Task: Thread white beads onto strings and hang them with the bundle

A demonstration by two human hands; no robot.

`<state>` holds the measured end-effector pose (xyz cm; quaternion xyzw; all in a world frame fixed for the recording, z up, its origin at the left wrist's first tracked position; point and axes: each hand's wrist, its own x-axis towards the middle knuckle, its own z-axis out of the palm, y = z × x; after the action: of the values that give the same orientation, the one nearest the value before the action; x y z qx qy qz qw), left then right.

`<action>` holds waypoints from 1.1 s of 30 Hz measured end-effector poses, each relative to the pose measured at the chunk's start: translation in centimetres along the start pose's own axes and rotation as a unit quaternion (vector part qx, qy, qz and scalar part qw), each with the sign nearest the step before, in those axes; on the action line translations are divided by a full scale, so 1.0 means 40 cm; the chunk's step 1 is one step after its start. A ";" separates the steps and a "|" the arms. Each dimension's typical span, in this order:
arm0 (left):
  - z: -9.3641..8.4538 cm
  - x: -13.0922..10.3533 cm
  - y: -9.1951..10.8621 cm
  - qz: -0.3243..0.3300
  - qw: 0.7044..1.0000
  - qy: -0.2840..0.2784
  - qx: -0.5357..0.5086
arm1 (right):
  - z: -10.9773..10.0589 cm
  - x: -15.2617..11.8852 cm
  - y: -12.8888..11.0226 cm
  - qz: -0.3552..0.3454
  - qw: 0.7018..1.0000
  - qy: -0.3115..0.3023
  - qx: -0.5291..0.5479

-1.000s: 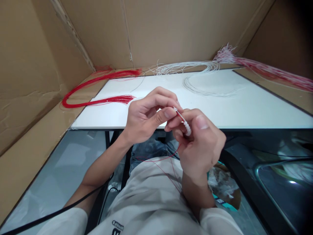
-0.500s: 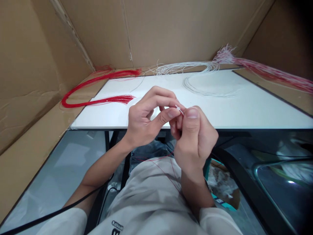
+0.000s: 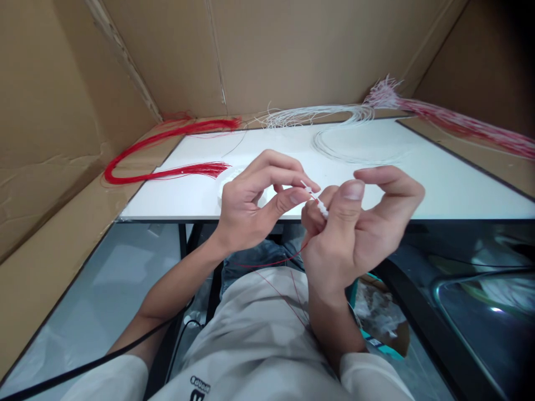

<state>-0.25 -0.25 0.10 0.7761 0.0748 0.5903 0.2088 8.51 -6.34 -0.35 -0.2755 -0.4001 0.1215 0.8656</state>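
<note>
My left hand is raised over the front edge of the white board, thumb and forefinger pinching a small white piece. Its exact kind is too small to tell. Close by on the right, my right hand holds a row of small white pieces on a thin red wire, between the thumb and curled fingers. The right forefinger is lifted away from the thumb. A length of red wire hangs from this hand across my lap. Partly hidden behind my left hand is a white round dish.
A bundle of red wires curves at the left of the white board. White wires lie along the back, and a red-and-white bundle is at the right. Cardboard walls enclose the board.
My right hand has shifted a little right, and its forefinger has lifted and spread outward, uncovering the row of white pieces. My left hand keeps its pinch almost in place.
</note>
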 end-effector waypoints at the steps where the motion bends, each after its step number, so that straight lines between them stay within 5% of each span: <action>1: 0.001 0.000 0.000 0.000 1.000 0.000 -0.003 | 0.002 -0.001 -0.001 -0.002 1.000 0.002 0.001; 14: 0.018 -0.004 0.009 0.025 0.999 0.037 -0.002 | -0.015 -0.006 0.004 0.103 0.992 -0.059 0.031; 19: 0.018 -0.005 0.007 0.022 0.999 0.013 -0.020 | -0.013 -0.012 -0.002 0.101 0.991 -0.081 0.024; 25: -0.006 0.003 -0.005 0.008 0.997 -0.057 -0.044 | -0.014 0.001 -0.006 0.077 0.996 -0.029 0.037; 33: -0.026 0.014 0.007 -0.031 0.999 -0.032 -0.014 | -0.004 0.000 -0.005 0.044 0.999 0.000 -0.019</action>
<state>-1.10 -0.07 0.93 0.7887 0.0835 0.5598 0.2399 8.62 -6.57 -0.32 -0.3095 -0.3896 0.1515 0.8541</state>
